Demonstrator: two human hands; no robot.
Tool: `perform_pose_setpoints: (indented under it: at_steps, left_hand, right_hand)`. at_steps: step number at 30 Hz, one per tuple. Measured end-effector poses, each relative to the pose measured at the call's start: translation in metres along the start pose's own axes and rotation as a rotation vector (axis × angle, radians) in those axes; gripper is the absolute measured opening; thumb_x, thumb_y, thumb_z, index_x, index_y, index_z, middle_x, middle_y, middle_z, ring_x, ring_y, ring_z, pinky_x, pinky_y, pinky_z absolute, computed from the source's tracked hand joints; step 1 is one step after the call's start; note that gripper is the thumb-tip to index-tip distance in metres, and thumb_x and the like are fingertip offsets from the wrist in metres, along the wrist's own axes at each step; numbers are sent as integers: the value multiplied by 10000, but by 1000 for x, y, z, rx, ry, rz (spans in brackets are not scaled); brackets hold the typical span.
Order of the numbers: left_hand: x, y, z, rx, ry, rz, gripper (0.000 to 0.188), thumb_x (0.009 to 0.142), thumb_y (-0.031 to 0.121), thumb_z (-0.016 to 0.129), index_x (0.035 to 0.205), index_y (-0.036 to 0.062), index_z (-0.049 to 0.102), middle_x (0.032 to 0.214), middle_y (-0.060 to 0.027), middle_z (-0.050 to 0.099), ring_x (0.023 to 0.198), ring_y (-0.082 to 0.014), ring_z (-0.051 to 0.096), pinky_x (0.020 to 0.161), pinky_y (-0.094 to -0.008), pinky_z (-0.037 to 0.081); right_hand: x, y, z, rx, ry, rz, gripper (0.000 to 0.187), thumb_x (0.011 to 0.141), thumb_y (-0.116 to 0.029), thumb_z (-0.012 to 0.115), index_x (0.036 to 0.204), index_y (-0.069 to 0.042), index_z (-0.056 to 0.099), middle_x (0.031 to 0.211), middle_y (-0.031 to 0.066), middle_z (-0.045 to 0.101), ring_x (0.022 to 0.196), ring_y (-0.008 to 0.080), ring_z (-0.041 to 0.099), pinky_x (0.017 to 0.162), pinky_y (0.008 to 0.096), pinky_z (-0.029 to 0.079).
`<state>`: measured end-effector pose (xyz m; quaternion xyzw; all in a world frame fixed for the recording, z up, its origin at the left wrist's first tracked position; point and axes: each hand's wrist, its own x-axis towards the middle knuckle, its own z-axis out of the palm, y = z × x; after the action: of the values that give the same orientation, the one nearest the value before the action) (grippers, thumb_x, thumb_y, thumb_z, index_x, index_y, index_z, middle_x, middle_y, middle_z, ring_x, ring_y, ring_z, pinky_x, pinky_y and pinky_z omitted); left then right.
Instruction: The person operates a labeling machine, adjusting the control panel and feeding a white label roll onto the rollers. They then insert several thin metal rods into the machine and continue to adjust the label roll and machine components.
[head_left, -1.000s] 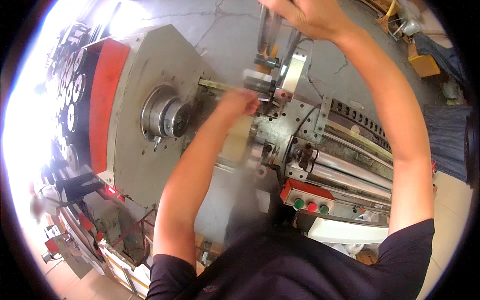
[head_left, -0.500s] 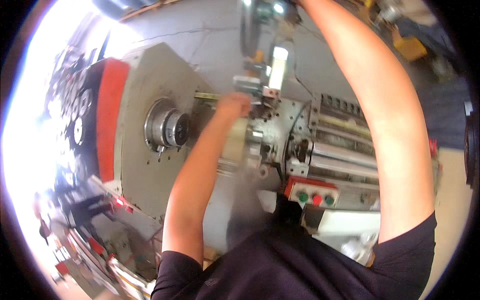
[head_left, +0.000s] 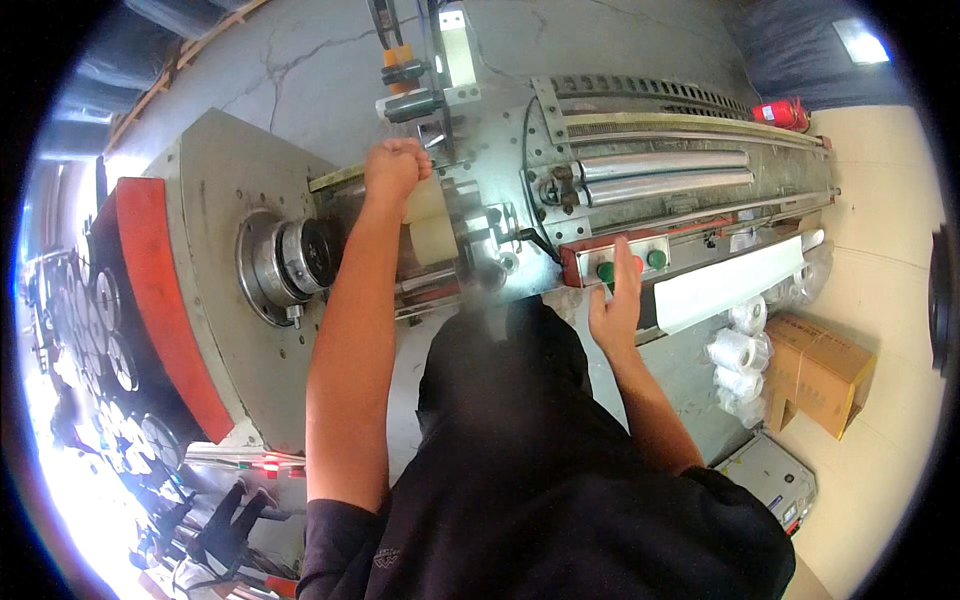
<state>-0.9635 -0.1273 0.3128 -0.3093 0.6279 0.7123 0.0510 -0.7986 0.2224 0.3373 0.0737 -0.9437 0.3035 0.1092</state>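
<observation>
While the left hand point(head_left: 397, 168) is curled, contents unclear, the button box point(head_left: 598, 257) lies partly beneath the outstretched right hand point(head_left: 618, 300).

We hold our left hand point(head_left: 397, 168) curled above the machine point(head_left: 503, 150), its grip unclear — our right hand point(head_left: 617, 305), fingers extended, overlaps the control box point(head_left: 592, 262). Two steel rollers point(head_left: 665, 165) lie beyond — a cardboard box point(head_left: 818, 370) rests rightward.
</observation>
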Motion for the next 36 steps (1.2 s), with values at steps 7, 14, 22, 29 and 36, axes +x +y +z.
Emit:
perform_pose_setpoints:
  at_steps: [7, 14, 22, 29, 36]
  left_hand:
    - [5, -12, -6, -13, -19, 19, 154, 998, 24, 533, 1121, -36, 602, 888, -99, 660, 680, -163, 620, 626, -308, 566]
    - [5, -14, -4, 44, 3, 51, 151, 1018, 50, 522, 1100, -37, 614, 880, -115, 677, 708, -183, 662, 606, -328, 562]
    - [7, -23, -8, 516, 24, 302, 285, 1038, 188, 549, 1217, -31, 592, 1071, -181, 676, 872, -239, 673, 727, -396, 546]
    - [-62, 27, 9, 1307, 439, 1032, 580, 921, 102, 579, 1487, 42, 468, 1541, -140, 459, 1442, -308, 423, 1190, -568, 291]
    - [-56, 31, 6, 1370, 443, 1058, 558, 940, 91, 524, 1490, 23, 460, 1519, -130, 496, 1436, -285, 442, 1191, -611, 256]
  right_hand:
    - [-44, 26, 32, -454, -255, 46, 742, 807, 2, 550, 1518, 67, 348, 1508, 245, 476, 1445, 368, 406, 1221, 588, 159]
    - [114, -104, 93, 580, -249, 100, 398, 955, -104, 565, 1333, 10, 619, 1322, 205, 660, 1269, 311, 613, 1077, 384, 442]
    - [233, -129, 255, 981, -660, 700, 341, 953, -317, 653, 1093, -12, 712, 961, 117, 729, 811, 231, 696, 656, 380, 542]
    - [224, -92, 291, 235, -369, -28, 468, 939, -466, 601, 1011, -39, 779, 960, 179, 759, 839, 285, 731, 742, 414, 552]
    - [220, -115, 265, 243, -412, 73, 445, 931, -454, 556, 1006, -83, 789, 1004, 173, 751, 916, 355, 726, 812, 444, 549]
